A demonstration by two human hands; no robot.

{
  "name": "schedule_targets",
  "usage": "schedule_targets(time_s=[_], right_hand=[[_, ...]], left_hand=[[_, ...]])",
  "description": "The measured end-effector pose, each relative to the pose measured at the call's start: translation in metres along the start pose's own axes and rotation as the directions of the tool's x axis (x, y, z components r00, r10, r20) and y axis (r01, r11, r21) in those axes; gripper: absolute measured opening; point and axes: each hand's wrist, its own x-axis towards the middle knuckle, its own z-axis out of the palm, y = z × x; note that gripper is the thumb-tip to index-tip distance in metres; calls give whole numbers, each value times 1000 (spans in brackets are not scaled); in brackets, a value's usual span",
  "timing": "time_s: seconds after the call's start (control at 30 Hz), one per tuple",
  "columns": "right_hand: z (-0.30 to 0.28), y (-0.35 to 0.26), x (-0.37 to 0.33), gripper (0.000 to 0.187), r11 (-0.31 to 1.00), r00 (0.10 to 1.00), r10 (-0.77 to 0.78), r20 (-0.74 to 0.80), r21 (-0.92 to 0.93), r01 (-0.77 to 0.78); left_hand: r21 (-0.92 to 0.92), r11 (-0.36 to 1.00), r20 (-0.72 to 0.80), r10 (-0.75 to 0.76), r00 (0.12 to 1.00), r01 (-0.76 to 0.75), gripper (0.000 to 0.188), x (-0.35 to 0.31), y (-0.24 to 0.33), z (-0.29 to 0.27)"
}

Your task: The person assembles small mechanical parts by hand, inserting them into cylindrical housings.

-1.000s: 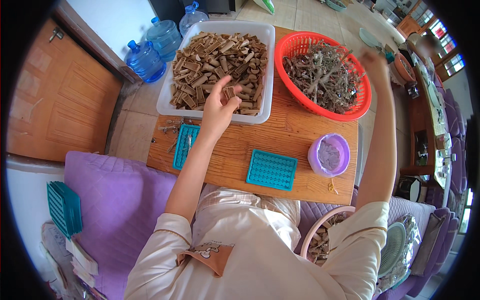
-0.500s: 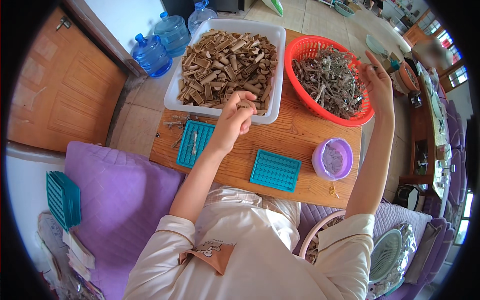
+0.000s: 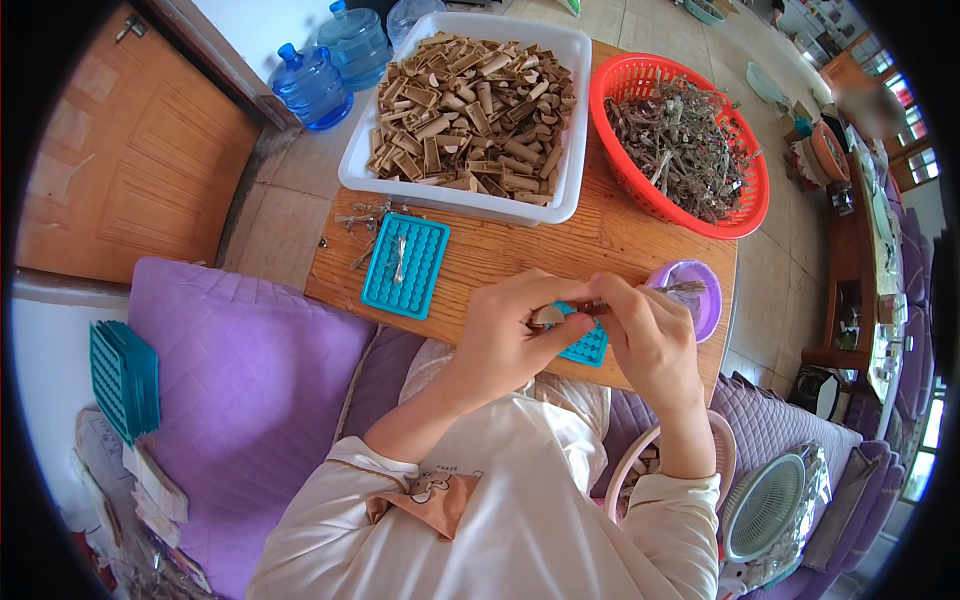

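Observation:
My left hand [image 3: 515,335] is closed round a small tan half-round piece [image 3: 547,316], above the near part of the wooden table. Beside it, fingertips close to those of the left, my right hand [image 3: 650,340] pinches a thin dried sprig [image 3: 686,287] whose feathery end sticks out over a purple tub [image 3: 708,310]. Below both hands lies a teal bumpy tray [image 3: 590,347], mostly covered by them. Beyond them stands a white bin [image 3: 360,180] full of similar tan pieces. At its right a red basket [image 3: 752,205] holds a heap of dried grey-brown sprigs [image 3: 680,145].
Another teal tray [image 3: 385,285] with a pale sprig on it lies on the table [image 3: 490,255], next to loose scraps. Blue water jugs [image 3: 312,90] stand at the far left. Purple seating [image 3: 240,390] flanks me; at right are a pink-rimmed basket [image 3: 722,450] and a green colander [image 3: 765,505].
My right hand has come back from the red basket with a sprig. My left hand has moved from the white bin's near edge toward me, and the two hands now meet over the near tray.

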Motion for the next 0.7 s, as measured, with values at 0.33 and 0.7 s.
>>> schedule_targets(time_s=[0.33,0.7], right_hand=[[7,-18,-13,29,981,996,70,-55,185,-59],[40,-60,-28,21,587,749,653,-114,701,-404]], left_hand=[[-316,939,64,-123,990,137,28,-25,-10,-8],[-931,326,62,-294,954,162,37,-49,-5,6]])
